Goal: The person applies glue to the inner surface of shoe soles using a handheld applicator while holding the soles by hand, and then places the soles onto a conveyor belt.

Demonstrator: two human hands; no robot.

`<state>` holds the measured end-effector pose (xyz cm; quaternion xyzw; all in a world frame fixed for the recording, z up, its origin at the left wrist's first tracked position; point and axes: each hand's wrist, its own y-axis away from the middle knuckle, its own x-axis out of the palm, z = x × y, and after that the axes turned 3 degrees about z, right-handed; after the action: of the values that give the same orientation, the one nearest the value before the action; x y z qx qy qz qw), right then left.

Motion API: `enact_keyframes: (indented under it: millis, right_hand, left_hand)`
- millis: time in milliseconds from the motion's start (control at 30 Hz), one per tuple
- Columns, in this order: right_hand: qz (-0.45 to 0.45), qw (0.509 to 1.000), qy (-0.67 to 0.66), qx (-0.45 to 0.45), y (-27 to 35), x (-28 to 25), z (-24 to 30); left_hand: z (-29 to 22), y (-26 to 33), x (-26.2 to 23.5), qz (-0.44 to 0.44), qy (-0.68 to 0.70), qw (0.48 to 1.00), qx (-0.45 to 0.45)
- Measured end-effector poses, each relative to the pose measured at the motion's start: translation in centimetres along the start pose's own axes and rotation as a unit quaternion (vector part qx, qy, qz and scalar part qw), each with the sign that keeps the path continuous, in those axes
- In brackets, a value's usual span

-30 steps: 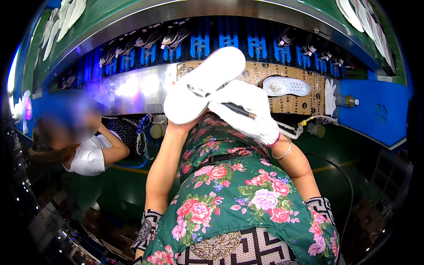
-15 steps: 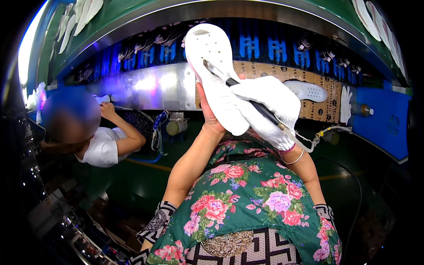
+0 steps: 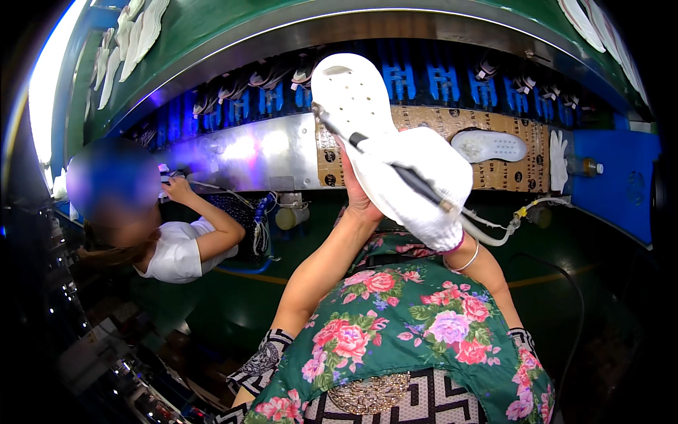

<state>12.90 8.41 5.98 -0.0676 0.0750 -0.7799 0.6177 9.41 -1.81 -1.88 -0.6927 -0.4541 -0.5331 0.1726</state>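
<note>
My bare left hand holds a white shoe sole upright in front of me, its perforated face toward the camera. My right hand wears a white glove and grips a thin pen-like tool with a hose trailing off to the right. The tool's tip rests at the sole's left edge. Behind them runs a conveyor with a brown belt.
Another white sole lies on the belt to the right, beside a white glove. A person in a white shirt works at the left by a metal panel. Blue holders line the back. More soles hang at the upper left.
The sole has swung from lying slantwise to standing upright and risen higher. My gloved right hand with the tool has moved along with it; the tool tip now sits at the sole's left edge.
</note>
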Motion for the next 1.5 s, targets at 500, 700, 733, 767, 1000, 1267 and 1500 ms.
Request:
enact_keyframes:
  millis: [500, 700, 733, 767, 1000, 1267, 1500]
  right_hand:
    - [0.073, 0.965, 0.192, -0.162, -0.5, -0.3, -1.6]
    - [0.128, 0.959, -0.249, 0.038, 1.4, 0.1, -4.2]
    - [0.148, 0.977, -0.153, -0.005, 1.0, -0.6, -4.0]
    - [0.160, 0.984, -0.057, -0.053, 0.2, -1.2, -3.1]
    - [0.124, 0.986, 0.046, -0.102, 0.0, -0.5, -0.9]
    - [0.149, 0.940, 0.196, -0.236, -0.3, -0.4, -1.2]
    - [0.203, 0.935, 0.226, -0.185, -0.5, -2.0, -1.9]
  left_hand:
    - [-1.3, -1.8, -1.5, 0.081, 0.204, 0.976, -0.015]
    - [-2.3, -2.1, -0.4, 0.070, 0.142, 0.987, 0.014]
    - [-2.6, -2.4, -1.3, 0.055, 0.085, 0.994, 0.033]
    - [-2.9, -2.4, -1.1, 0.082, 0.097, 0.992, 0.027]
    - [-3.4, -2.5, -0.9, 0.130, 0.142, 0.981, -0.001]
    - [-4.1, -3.0, -1.1, 0.225, 0.137, 0.964, -0.046]
    - [-5.6, -2.9, -1.5, 0.150, 0.071, 0.985, -0.044]
